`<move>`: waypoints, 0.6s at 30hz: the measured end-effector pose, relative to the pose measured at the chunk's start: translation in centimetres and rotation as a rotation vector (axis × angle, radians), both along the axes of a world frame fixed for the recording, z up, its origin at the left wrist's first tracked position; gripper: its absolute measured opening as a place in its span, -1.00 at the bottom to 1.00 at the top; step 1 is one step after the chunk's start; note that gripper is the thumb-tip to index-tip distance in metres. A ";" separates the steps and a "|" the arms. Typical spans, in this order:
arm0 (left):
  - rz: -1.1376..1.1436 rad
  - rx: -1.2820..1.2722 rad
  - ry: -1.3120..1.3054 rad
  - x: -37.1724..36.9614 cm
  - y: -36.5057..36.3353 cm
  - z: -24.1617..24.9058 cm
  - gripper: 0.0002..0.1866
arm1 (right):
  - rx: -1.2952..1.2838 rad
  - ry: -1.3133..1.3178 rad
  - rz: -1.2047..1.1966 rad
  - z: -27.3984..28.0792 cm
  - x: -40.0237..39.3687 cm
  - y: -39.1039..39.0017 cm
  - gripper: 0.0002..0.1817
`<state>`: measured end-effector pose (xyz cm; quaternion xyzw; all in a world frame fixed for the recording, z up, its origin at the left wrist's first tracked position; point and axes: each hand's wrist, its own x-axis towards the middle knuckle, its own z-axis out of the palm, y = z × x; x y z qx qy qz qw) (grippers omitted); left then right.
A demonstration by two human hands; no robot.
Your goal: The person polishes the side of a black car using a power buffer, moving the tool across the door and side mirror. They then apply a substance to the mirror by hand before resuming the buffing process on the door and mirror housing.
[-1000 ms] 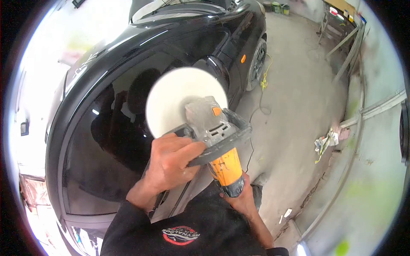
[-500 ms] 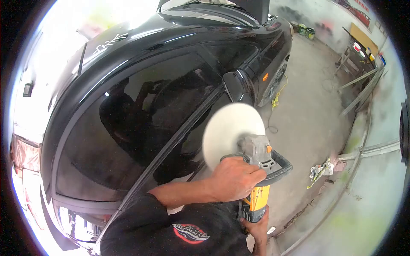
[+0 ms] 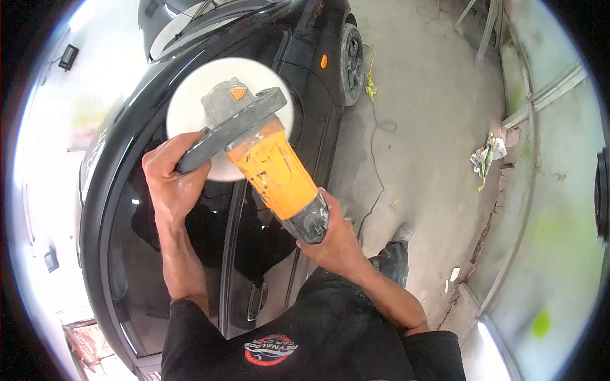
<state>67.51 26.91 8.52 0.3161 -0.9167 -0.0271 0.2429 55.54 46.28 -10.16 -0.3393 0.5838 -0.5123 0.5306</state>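
I hold a yellow and grey power polisher (image 3: 274,166) against the side of a black car (image 3: 136,190). Its round white pad (image 3: 190,108) lies over the upper part of the door, near the window. My left hand (image 3: 170,181) grips the grey loop handle at the tool's head. My right hand (image 3: 333,244) wraps the rear end of the yellow body. The car's dark side windows (image 3: 146,254) and a door handle (image 3: 254,300) show below the tool.
A concrete floor (image 3: 432,127) runs along the car's right side. A yellow cord (image 3: 370,70) and a dark cable (image 3: 376,165) trail across it near the front wheel (image 3: 351,62). Crumpled paper (image 3: 486,155) lies by the green-stained wall (image 3: 553,209). My shoe (image 3: 393,260) stands beside the car.
The polisher has swung from the lower door, right of the window, up and left onto the upper window area. My view has tilted, and both hands kept their grip.
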 end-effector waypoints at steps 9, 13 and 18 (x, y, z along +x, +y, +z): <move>-0.205 0.229 -0.138 -4.7 11.6 -9.4 -0.59 | 0.174 0.077 -0.026 -8.1 -4.6 13.8 0.04; -0.127 0.428 -0.141 -5.6 17.2 -15.5 -0.68 | 0.296 0.092 0.052 -9.7 -7.4 20.0 -0.06; 0.015 0.674 -0.167 -5.5 21.5 -20.0 -0.68 | 0.405 0.019 0.129 -12.0 -9.5 24.2 -0.08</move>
